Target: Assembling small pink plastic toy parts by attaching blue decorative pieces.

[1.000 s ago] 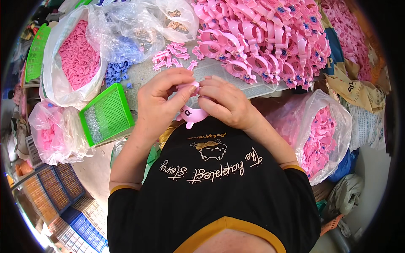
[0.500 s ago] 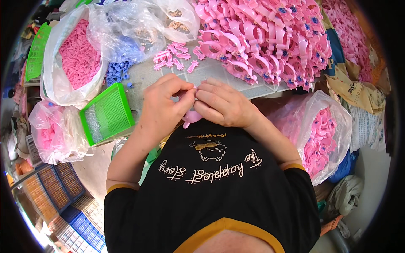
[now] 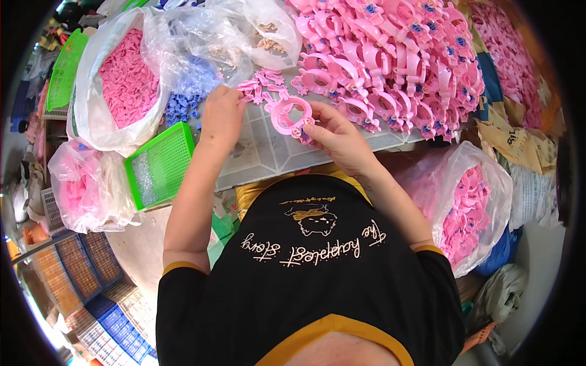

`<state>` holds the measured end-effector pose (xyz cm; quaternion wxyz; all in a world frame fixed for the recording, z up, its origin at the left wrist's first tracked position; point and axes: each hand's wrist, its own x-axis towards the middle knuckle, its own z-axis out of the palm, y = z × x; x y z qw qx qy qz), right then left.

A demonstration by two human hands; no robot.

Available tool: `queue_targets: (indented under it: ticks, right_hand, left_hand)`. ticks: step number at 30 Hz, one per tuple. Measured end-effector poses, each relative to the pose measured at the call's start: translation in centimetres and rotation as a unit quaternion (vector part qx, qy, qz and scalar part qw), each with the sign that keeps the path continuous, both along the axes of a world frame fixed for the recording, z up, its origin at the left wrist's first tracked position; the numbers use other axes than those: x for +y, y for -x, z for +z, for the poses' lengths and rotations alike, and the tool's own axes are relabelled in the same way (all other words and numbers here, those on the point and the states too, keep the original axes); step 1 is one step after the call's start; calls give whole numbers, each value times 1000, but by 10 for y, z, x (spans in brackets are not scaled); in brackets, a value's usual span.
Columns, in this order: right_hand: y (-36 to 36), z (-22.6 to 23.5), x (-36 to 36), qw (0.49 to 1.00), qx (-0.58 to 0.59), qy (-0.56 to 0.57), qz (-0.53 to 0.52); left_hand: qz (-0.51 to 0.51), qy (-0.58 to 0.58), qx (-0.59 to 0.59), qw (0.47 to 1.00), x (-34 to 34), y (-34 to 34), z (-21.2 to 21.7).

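My right hand (image 3: pixel 343 141) grips a pink plastic ring-shaped piece (image 3: pixel 278 116) with small ear-like bumps, thumb and fingers pinching its right side above the table. My left hand (image 3: pixel 221 119) is at the left edge of a small heap of pink plastic pieces (image 3: pixel 268 78), its fingers curled together. Whatever those fingertips hold, if anything, is hidden. Just left of that hand lie small blue plastic parts (image 3: pixel 181 105). A large pile of similar pink ring pieces (image 3: pixel 390 67) rises beyond my right hand.
A green basket (image 3: pixel 190 135) with small clear bits stands left of my left forearm. Behind it is a white bag (image 3: pixel 85 97) of pink parts. Clear plastic bags (image 3: pixel 201 39) lie at the back. Another bag (image 3: pixel 497 201) of pink pieces sits at my right, below the grey tabletop (image 3: pixel 256 160).
My hands were together near my chest and have come apart. The right has carried the pink ring piece forward over the table; the left has reached forward to the small pink parts.
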<state>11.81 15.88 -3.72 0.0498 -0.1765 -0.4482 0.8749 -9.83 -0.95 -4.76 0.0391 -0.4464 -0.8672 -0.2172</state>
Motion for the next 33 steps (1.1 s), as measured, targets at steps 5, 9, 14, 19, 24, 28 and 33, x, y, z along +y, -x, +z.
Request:
queue_targets:
  ticks: [5,9,14,19,24,28,33]
  right_hand:
    - [-4,-11,2,978,50,-191,-60]
    - [-9,-2,9,807,163,-558,-106]
    - [-9,17,11,662,279,-685,-119]
    - [-10,24,7,649,298,-692,-108]
    - [-13,21,4,649,294,-694,-104]
    - [-14,21,2,649,296,-693,-107]
    - [-12,31,1,646,288,-696,-119]
  left_hand:
    - [19,11,-4,1000,1,-1,-4]
    - [52,-66,-94,992,6,-28,30]
    - [-104,-145,-208,962,7,-70,86]
    - [-176,-144,-166,959,6,-84,90]
    - [-190,-164,-137,958,5,-90,91]
    - [-185,-171,-136,958,2,-93,87]
    - [-179,-198,-78,961,7,-97,88]
